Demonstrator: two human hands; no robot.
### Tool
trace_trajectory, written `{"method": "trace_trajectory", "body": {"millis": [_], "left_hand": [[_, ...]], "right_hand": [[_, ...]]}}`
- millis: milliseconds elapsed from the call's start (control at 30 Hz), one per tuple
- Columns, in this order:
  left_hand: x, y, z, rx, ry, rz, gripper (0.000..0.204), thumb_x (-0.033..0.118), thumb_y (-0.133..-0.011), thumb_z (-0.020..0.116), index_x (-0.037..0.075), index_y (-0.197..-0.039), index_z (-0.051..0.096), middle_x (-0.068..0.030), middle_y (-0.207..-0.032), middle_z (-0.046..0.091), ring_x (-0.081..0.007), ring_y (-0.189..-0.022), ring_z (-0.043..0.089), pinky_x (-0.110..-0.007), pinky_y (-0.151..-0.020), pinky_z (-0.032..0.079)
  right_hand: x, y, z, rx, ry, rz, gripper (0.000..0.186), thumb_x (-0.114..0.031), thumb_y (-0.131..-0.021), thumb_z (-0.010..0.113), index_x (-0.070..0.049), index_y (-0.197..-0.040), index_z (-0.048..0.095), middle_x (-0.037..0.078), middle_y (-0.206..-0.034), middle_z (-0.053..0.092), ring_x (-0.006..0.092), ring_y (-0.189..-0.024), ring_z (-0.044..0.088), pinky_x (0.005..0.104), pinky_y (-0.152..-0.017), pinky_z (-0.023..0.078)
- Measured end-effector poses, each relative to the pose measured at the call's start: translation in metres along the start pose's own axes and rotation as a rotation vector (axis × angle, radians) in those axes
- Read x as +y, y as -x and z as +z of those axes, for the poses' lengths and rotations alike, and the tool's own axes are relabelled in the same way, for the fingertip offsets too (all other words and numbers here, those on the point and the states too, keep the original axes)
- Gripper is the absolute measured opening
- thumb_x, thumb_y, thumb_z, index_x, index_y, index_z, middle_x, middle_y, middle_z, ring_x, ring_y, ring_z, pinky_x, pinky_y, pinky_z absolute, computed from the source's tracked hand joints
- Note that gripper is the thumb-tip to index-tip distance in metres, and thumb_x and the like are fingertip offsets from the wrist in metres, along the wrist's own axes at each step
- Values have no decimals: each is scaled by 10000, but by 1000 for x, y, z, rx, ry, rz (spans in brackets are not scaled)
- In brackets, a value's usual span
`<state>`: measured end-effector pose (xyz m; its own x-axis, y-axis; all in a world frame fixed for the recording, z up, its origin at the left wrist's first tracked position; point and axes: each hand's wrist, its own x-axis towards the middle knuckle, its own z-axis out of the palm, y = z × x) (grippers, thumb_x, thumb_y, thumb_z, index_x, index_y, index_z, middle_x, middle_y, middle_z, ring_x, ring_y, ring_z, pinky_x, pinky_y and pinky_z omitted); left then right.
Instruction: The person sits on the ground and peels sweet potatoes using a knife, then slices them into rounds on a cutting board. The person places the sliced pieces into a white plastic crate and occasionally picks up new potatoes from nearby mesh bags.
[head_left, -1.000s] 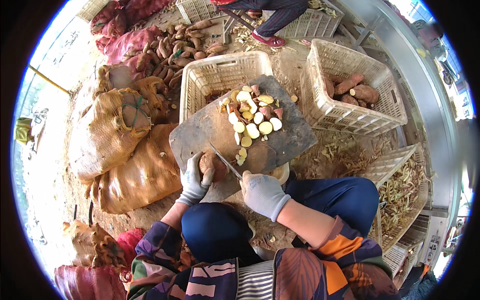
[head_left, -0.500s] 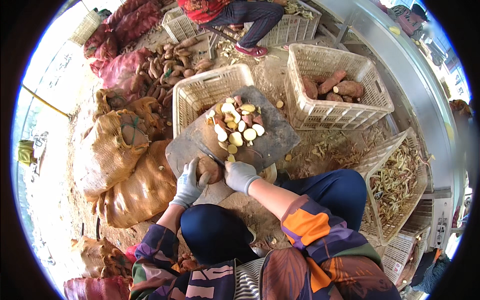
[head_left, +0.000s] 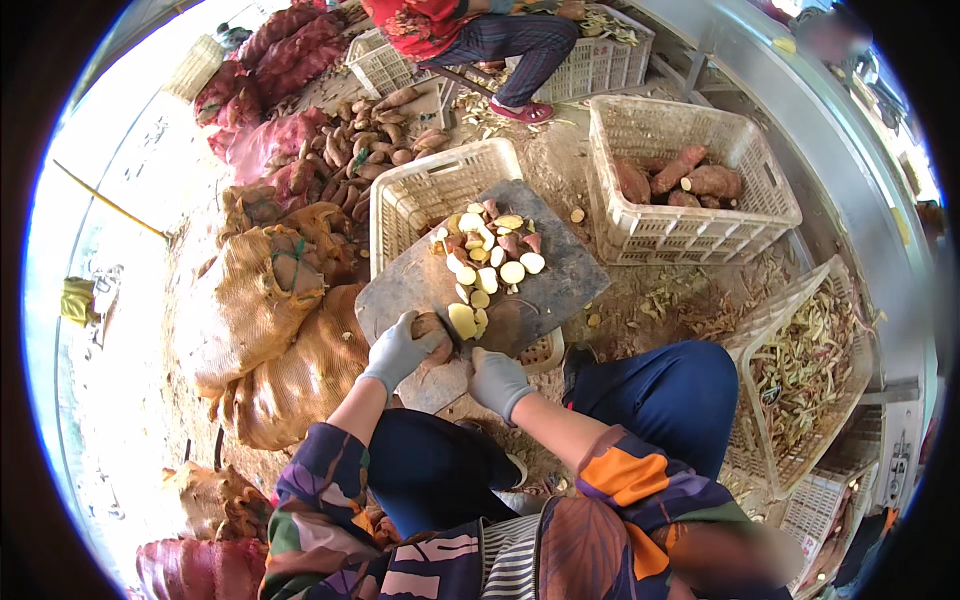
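Note:
My gloved left hand (head_left: 398, 352) is closed round a brown sweet potato (head_left: 432, 332), steadying it at the near edge of a dark grey board (head_left: 565, 278). To its right, my gloved right hand (head_left: 497, 380) is closed on a knife (head_left: 464, 351), its blade short in view and beside the cut side of the sweet potato; the handle is hidden in the glove. Pale slices and reddish end pieces (head_left: 512, 271) are heaped on the board's middle. One large yellowish slice (head_left: 461, 320) lies just beyond the blade. The board rests across a cream plastic crate (head_left: 400, 205).
A crate (head_left: 700, 225) with several large sweet potatoes stands at the far right; a crate of peelings (head_left: 805, 370) is nearer. Mesh sacks (head_left: 255, 310) and loose sweet potatoes (head_left: 375, 150) lie on the left. A person in red (head_left: 415, 30) sits beyond.
The large slice now lies on the board beyond the knife. The blade, earlier reaching left over the sweet potato, now lies at its right side. The whole view has shifted slightly.

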<state>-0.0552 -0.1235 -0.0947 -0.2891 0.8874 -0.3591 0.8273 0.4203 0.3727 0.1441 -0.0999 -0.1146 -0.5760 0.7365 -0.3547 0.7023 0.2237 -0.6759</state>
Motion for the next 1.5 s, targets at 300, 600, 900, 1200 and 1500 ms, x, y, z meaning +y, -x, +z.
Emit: {"method": "trace_trajectory", "body": {"millis": [300,600,900,1200,1500], "left_hand": [[-6,5,-4,31,11,135,886,205,-690,776,31,-1436,330,-231,-1327,506,-358,-1190,534,-386,-967,453],[-5,-2,4,-103,738,-52,914,76,-714,787,-38,-1450,258,-170,-1276,507,-210,-1126,536,-298,-916,471],[-30,-14,21,-83,791,-75,870,100,-684,816,-42,-1394,334,-111,-1136,580,-180,-969,593,-276,-829,502],[-22,-17,34,0,585,-183,694,234,-735,795,-50,-1251,428,-122,-1029,623,-165,-916,608,-299,-733,525],[4,-16,9,-48,565,-72,664,182,-671,819,-51,-1191,478,-130,-1066,624,-192,-974,606,-306,-858,497]], "right_hand": [[30,13,-13,32,1,71,212,-216,-865,520,-49,-981,581,234,-911,663,391,-908,642,488,-771,492],[43,39,-12,198,161,-134,165,-217,-884,538,-53,-898,550,174,-714,654,372,-686,654,469,-626,500],[2,22,-34,132,337,-219,97,-108,-849,536,-42,-918,555,147,-715,679,314,-679,696,424,-593,541],[-6,5,-52,27,411,-277,136,-117,-832,561,-45,-941,596,137,-731,677,310,-680,690,417,-587,544],[13,-70,-26,-63,266,-158,168,-127,-832,524,-28,-904,640,182,-882,693,336,-857,682,426,-734,537]]}}
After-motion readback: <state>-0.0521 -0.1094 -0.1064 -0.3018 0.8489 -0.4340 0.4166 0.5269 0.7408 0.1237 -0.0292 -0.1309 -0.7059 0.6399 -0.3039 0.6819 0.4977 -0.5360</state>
